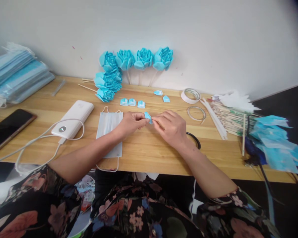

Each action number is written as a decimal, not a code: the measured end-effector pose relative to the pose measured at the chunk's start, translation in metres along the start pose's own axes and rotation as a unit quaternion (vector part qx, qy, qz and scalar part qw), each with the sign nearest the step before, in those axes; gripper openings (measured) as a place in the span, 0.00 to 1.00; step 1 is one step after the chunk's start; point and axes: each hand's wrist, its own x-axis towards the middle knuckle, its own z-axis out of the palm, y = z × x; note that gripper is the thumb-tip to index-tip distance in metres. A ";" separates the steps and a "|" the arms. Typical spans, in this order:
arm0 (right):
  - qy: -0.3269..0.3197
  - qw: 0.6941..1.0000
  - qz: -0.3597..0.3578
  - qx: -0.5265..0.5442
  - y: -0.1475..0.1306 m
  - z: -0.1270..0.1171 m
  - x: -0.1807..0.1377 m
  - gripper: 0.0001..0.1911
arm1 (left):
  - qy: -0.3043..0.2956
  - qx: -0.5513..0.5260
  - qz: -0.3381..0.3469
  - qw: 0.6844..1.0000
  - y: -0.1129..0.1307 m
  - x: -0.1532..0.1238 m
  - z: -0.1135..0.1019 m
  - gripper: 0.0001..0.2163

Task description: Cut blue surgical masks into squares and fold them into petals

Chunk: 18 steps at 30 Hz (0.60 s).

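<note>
Pale wall (201, 39) behind, wooden table (151, 152) below: at centre, a person's left hand (129, 125), at eight o'clock, and right hand (172, 129), at four, pinch a blue folded piece (148, 117) between their fingers (140, 116). Light, even pressure should keep creases crisp; three similar pieces (132, 102) near eleven and the near edge (173, 173) at six bound movement.

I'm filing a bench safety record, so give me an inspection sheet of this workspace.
Surface: wood-grained tabletop.
Job's things: small blue piece, held; five folded pieces beyond it; blue flowers at the far side.
Clutter: phone, power bank, face mask, tape roll, wooden sticks.
Hands: left hand and right hand pinch the small blue piece.
Cables: white cable plugged into the power bank, looping across it.
Surroundings: pale wall behind the tabletop.
</note>
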 end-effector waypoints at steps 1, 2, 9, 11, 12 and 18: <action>0.001 1.000 0.002 0.003 0.000 0.000 0.000 0.09 | 0.000 0.000 -0.001 1.000 0.000 0.000 0.000 0.12; 0.004 1.000 0.005 0.006 0.001 0.000 0.000 0.09 | 0.000 0.000 -0.003 1.000 0.000 0.000 0.000 0.11; 0.002 0.998 0.038 0.041 0.002 0.001 0.000 0.10 | -0.003 0.001 -0.003 1.000 0.002 0.000 0.000 0.11; 0.005 0.998 0.042 0.049 0.003 0.001 0.000 0.10 | -0.003 0.003 -0.002 1.000 0.003 0.000 0.000 0.11; 0.005 0.998 0.043 0.051 0.003 0.000 0.000 0.10 | -0.003 0.002 -0.002 1.000 0.003 0.000 0.000 0.11; -0.002 0.998 0.048 0.037 0.006 -0.001 0.000 0.09 | -0.003 0.003 -0.007 1.000 0.000 0.001 -0.001 0.10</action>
